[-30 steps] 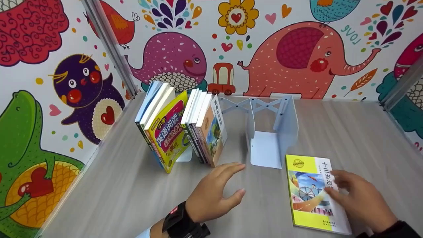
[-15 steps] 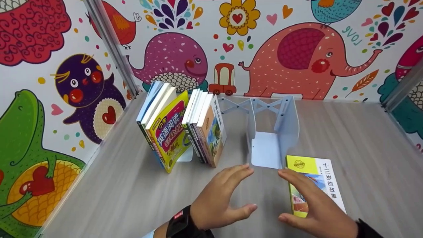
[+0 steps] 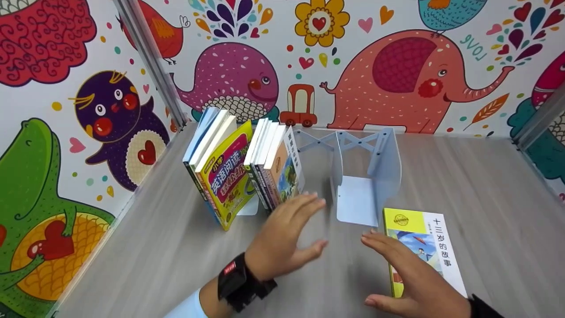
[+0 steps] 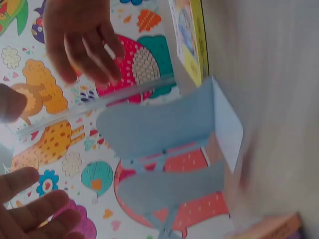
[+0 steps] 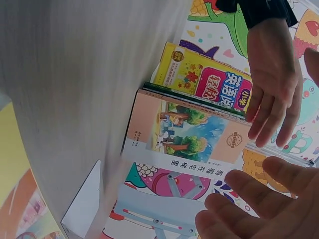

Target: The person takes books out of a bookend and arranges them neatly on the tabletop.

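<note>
My left hand [image 3: 282, 238] hovers with fingers extended in front of the upright books, overlapping the lower part of the orange-covered book [image 3: 284, 170] in the head view. My right hand [image 3: 415, 278] is held with fingers spread over the left part of a yellow-and-white book [image 3: 446, 247], which lies flat on the table. Neither hand grips anything. Between and beyond them stands a pale blue expandable book rack [image 3: 386, 168]. Its left part bears a leaning yellow book [image 3: 229, 176] and several thinner ones. The right wrist view shows the orange-covered book [image 5: 189, 134] close to my right fingertips.
The grey wood-look table [image 3: 450, 176] is bounded by printed walls [image 3: 353, 53] at the back and sides. A rack base plate [image 3: 357, 203] shows between the right-hand dividers. Metal posts [image 3: 150, 62] stand at the corners.
My right hand has left the flat book's right side and moved left over its cover. The left hand first shifted right, then moved back left and up toward the standing books.
</note>
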A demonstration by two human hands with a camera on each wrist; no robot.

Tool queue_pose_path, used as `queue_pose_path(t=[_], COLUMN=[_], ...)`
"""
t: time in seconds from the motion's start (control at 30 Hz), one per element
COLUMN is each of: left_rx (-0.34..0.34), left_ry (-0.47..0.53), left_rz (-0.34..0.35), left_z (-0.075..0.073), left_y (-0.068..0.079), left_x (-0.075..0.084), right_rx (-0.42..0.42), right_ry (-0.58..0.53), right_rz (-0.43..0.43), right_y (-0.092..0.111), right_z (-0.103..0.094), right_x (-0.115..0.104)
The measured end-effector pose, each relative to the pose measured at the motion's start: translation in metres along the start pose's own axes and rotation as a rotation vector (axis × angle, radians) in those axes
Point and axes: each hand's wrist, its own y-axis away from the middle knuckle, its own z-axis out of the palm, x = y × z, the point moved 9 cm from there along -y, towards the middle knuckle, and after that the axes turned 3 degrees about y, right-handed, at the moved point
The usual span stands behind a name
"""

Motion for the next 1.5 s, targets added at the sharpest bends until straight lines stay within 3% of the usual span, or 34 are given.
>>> queue_pose_path(t=[0.1,0.23,0.43,0.63,0.83,1.0,1.17,1.5], left_rx=[0.070,0.140,0.204,0.155,0.169,0.214,0.305,0.412], left_ry=[-0.081,-0.193,-0.338,-0.536,-0.616,-0.548,-0.422,-0.201], left_rz=[0.012,-0.016,-0.149,-0.282,-0.279,-0.172,-0.056,-0.026], left_z=[-0.012,-0.029,-0.049,-0.046,-0.044,-0.036,-0.031,-0.032], left_y=[-0.009,-0.019,-0.030,-0.032,-0.027,-0.013,0.000,0.019], left_x=[-0.011,-0.028,-0.066,-0.097,-0.093,-0.072,-0.051,-0.043], right_rx=[0.020,0.031,0.061,0.043,0.022,-0.009,-0.035,-0.087], right_ry=[-0.001,-0.005,-0.033,-0.017,0.002,-0.002,-0.002,-0.072], right_rz=[-0.028,-0.003,-0.032,-0.001,0.070,0.147,0.197,0.311], right_y=[0.002,0.003,0.005,0.006,0.004,0.004,0.005,0.007], right_z=[-0.001,-0.003,-0.004,-0.001,-0.001,0.001,0.003,0.007], right_x=[-0.002,-0.001,-0.002,0.002,0.008,0.014,0.020,0.033])
